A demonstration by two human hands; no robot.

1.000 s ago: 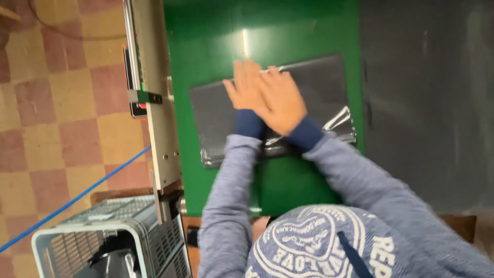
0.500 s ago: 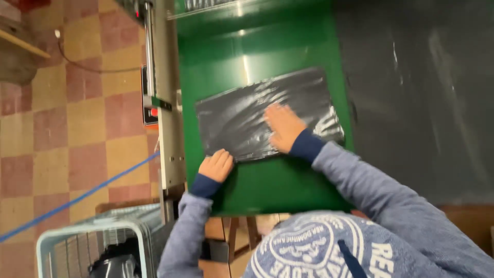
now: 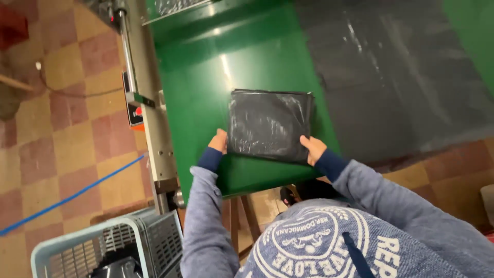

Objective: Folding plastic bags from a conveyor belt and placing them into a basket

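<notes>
A folded black plastic bag (image 3: 270, 124), roughly square, lies on the green table top (image 3: 206, 92). My left hand (image 3: 219, 141) grips its near left corner, and my right hand (image 3: 312, 149) grips its near right corner. Both arms wear blue-grey sleeves with dark blue cuffs. The lower part of the view is filled by my hooded sweatshirt.
A metal side rail (image 3: 149, 110) with a small red-button control box (image 3: 135, 112) runs along the table's left edge. A wide sheet of dark plastic (image 3: 391, 67) lies on the right. A pale blue mesh basket (image 3: 108, 247) stands on the checkered floor at lower left.
The bag was spread wide and flat under both hands; now it is folded into a smaller square. My left hand came back from the table edge onto the bag's corner.
</notes>
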